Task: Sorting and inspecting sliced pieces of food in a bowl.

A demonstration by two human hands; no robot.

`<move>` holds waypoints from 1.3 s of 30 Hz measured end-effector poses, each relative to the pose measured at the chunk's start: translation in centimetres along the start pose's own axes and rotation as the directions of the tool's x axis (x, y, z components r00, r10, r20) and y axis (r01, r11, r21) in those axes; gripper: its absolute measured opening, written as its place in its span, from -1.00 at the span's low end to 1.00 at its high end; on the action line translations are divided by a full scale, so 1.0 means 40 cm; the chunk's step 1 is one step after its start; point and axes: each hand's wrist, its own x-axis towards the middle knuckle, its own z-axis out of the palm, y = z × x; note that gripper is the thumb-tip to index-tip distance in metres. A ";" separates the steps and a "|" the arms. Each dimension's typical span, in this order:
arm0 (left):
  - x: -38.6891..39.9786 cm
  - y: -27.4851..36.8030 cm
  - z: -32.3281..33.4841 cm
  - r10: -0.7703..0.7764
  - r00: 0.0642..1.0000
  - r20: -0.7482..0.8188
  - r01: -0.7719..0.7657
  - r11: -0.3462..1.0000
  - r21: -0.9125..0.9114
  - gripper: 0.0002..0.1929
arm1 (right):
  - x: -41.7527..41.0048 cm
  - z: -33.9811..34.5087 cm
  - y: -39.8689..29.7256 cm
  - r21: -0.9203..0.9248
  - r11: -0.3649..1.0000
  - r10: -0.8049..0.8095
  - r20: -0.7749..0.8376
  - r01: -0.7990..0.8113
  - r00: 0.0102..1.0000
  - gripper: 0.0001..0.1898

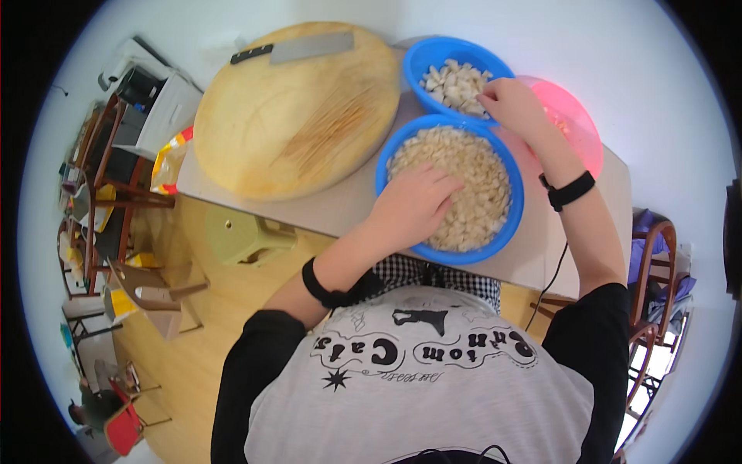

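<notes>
My left hand [414,203] rests with its fingertips among small pale chopped pieces [472,214] that fill the nearer blue plastic basin [517,191]. Over the right rim of the farther blue basin [414,64] is my right hand [513,107], its thumb and fingertips pinched together beside larger white chunks [455,87]; whether a piece is between them cannot be told. Behind my right wrist stands a pink plastic basin [585,127] with a few small bits in it. A cleaver [313,47] with a black handle lies on a round wooden chopping board [249,133], near a bundle of thin wooden skewers [330,130].
The table [348,203] stands against a white wall. A green plastic stool [237,235] is beneath its near left edge. Wooden chairs [652,249] stand at the right, and a black cable [550,281] hangs over the table's near edge. A seated person [95,406] is far off at lower left.
</notes>
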 end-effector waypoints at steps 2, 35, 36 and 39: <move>-0.016 0.009 0.000 0.047 0.998 0.045 -0.048 0.998 0.039 -0.70 | -0.053 0.052 0.007 0.049 0.993 -0.097 -0.159 0.106 0.983 -0.76; 0.162 0.015 0.002 0.446 0.854 0.268 -0.520 0.744 0.420 -0.94 | -0.412 -0.019 -0.343 0.346 0.558 -0.485 -0.602 0.754 0.635 -0.92; 0.166 0.013 -0.001 0.446 0.853 0.270 -0.521 0.740 0.426 -0.93 | -0.384 -0.032 -0.357 0.292 0.528 -0.560 -0.586 0.797 0.585 -0.91; 0.173 0.017 -0.015 0.446 0.852 0.273 -0.523 0.722 0.453 -0.93 | -0.302 -0.033 -0.384 0.335 0.385 -0.658 -0.553 0.860 0.510 -0.86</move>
